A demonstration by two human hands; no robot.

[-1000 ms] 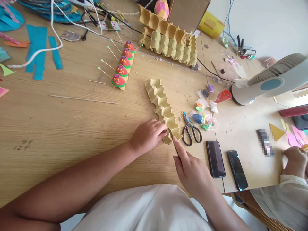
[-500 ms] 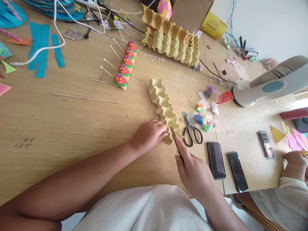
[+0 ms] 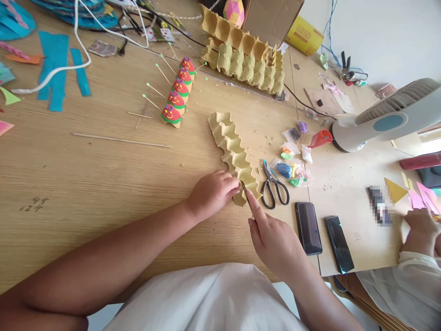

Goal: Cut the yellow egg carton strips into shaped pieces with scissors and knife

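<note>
A long strip of yellow egg-carton cardboard [image 3: 230, 145] lies on the wooden table [image 3: 86, 179], running away from me. My left hand [image 3: 211, 193] is closed on the strip's near end, pressing it down. My right hand [image 3: 274, 241] grips a small knife [image 3: 245, 190], index finger laid along its back; the blade rests against the strip's near end, right beside my left fingers.
Black scissors [image 3: 274, 186] lie right of the strip, with small bags of coloured clay [image 3: 291, 158] beyond. Two phones [image 3: 324, 234] sit near the front edge. A row of painted carton cups [image 3: 177, 92], egg trays [image 3: 244, 59] and a fan [image 3: 386, 119] stand farther off. Another person's hand [image 3: 418, 230] works at right.
The knife blade has shifted slightly back and forth against the strip's near end; my left hand has kept its hold. The other person's hand moved a little.
</note>
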